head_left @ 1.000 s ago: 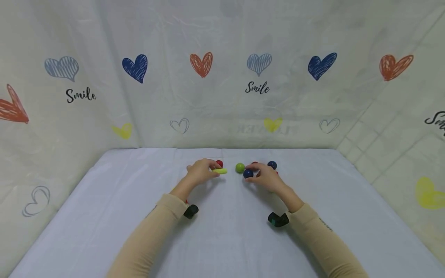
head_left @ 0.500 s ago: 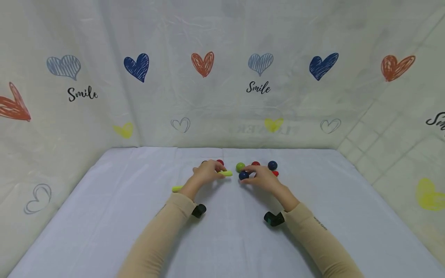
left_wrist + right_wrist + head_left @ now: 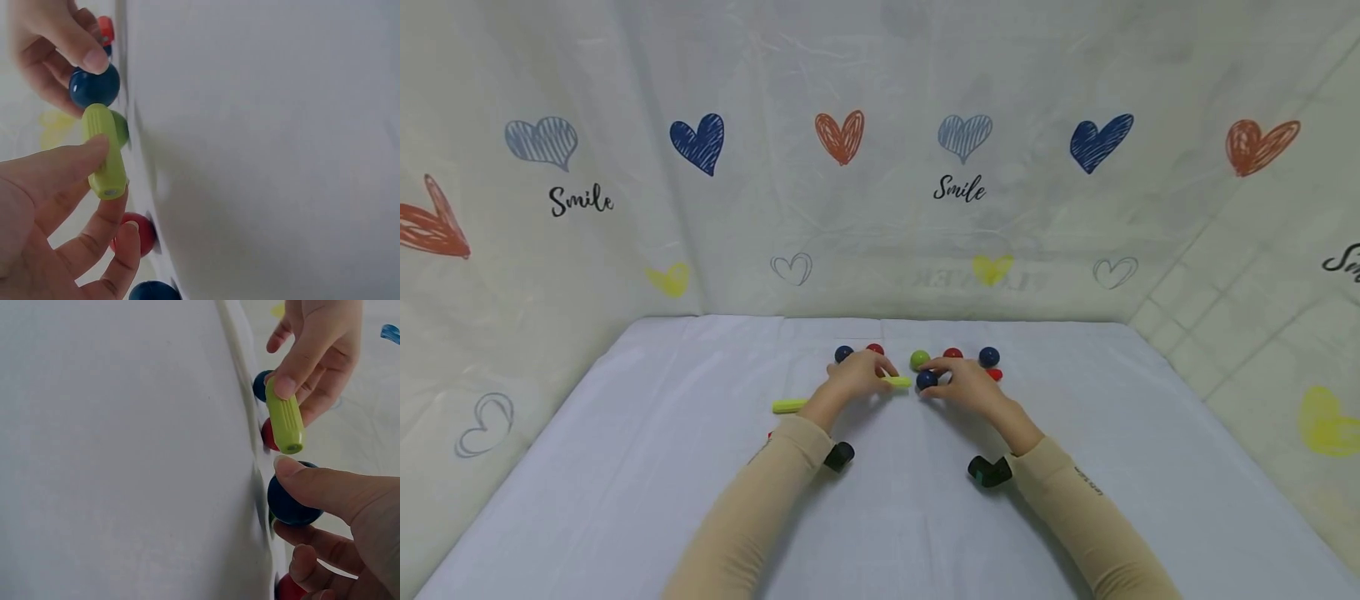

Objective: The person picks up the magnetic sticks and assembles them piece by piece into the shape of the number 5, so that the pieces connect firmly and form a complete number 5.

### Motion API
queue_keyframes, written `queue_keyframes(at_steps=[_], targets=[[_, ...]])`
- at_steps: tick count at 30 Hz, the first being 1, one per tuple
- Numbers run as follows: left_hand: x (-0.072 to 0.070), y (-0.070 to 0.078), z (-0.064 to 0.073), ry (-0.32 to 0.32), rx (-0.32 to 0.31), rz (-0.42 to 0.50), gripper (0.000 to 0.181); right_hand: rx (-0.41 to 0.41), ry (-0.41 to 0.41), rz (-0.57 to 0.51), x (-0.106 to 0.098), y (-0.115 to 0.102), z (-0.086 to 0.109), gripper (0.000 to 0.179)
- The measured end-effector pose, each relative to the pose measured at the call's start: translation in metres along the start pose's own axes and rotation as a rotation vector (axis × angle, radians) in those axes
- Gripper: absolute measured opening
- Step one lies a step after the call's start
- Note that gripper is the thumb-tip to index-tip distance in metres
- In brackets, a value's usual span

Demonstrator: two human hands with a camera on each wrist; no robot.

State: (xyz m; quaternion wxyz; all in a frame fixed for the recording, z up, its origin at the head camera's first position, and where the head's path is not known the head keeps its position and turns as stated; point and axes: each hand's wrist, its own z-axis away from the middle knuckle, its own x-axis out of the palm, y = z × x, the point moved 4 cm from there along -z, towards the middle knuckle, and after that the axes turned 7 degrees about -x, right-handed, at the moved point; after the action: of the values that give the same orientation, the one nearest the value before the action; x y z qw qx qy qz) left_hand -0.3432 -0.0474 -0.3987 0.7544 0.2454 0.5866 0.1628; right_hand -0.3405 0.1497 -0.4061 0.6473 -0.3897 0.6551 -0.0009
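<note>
Between thumb and fingers, my left hand (image 3: 856,377) pinches a short yellow-green ridged rod (image 3: 106,156), which has a small metal spot on its end. My right hand (image 3: 968,389) grips a dark blue ball (image 3: 292,501) with the thumb on one side and fingers on the other. In the head view the rod's free end points at the ball, a narrow gap between them; in the left wrist view the two overlap. Just behind the right fingertips lies a green ball (image 3: 920,360). A red ball (image 3: 875,349) sits behind the left hand.
Along the back stand another dark blue ball (image 3: 844,353) at left, a red ball (image 3: 952,353) and a blue ball (image 3: 988,357) at right. A red piece (image 3: 995,375) shows past the right hand. Another yellow-green rod (image 3: 787,407) lies on the white cloth (image 3: 895,525) left of the left wrist.
My left hand has moved right and slightly nearer me with its rod, uncovering a blue ball and the second yellow-green rod. My right hand has shifted slightly left with the blue ball.
</note>
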Motion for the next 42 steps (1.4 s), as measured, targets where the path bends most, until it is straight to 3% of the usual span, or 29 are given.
queue_keyframes(at_steps=[26, 33, 38, 42], targets=[[0.001, 0.004, -0.001, 0.009, 0.018, -0.002, 0.029, 0.007, 0.013, 0.020, 0.004, -0.001, -0.002, 0.047], [-0.009, -0.002, 0.001, 0.032, 0.061, 0.036, 0.032, 0.014, 0.016, 0.015, 0.006, 0.001, 0.000, 0.045], [-0.019, -0.010, 0.003, 0.070, 0.133, 0.101, 0.030, 0.023, 0.019, 0.004, 0.005, 0.002, 0.001, 0.044], [-0.029, -0.018, 0.007, 0.093, 0.121, 0.152, 0.031, 0.027, 0.011, -0.005, 0.006, 0.002, 0.001, 0.044]])
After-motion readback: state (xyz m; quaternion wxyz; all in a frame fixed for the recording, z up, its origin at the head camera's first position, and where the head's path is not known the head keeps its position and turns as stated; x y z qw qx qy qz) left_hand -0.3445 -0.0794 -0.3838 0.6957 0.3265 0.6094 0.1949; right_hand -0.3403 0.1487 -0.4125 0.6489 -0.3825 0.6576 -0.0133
